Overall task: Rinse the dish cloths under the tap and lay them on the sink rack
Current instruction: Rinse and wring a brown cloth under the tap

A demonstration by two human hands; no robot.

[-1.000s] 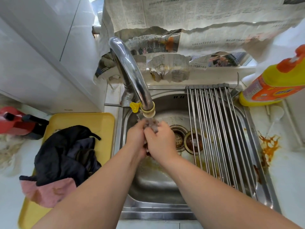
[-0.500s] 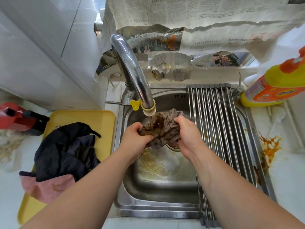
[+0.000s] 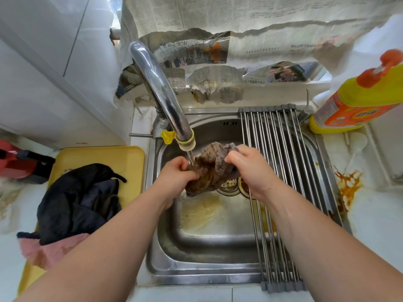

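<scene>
Two bare forearms reach in from the bottom edge over the front rim of the steel sink [image 3: 196, 273]. The rack [image 3: 281, 160] of metal rods lies across the sink's right side, from its front rim to its back rim. On the counter to the left sits a yellow tray [image 3: 104, 155] with a heap of dark cloths [image 3: 76, 201] on it, and a stained pink cloth [image 3: 50, 249] lies under the heap's near edge. Over the middle of the basin, both hands hold up a wet, brown-stained grey cloth [image 3: 209, 168]. The left hand [image 3: 174, 175] is curled into a fist on the cloth's left end, and the right hand [image 3: 250, 168] pinches its upper right edge between thumb and fingers. The cloth hangs bunched between the hands, clear of the basin floor, where brownish water pools. The drain [image 3: 229, 185] shows just behind and below the cloth. A thin stream of water [image 3: 190, 156] falls from the tap [image 3: 161, 88] onto the cloth beside the left hand. What looks like sauce stains the counter [image 3: 349, 184] right of the sink. Farther back on that side stands a yellow and orange bottle [image 3: 357, 101], and torn newspaper [image 3: 239, 18] covers the wall behind the tap.
</scene>
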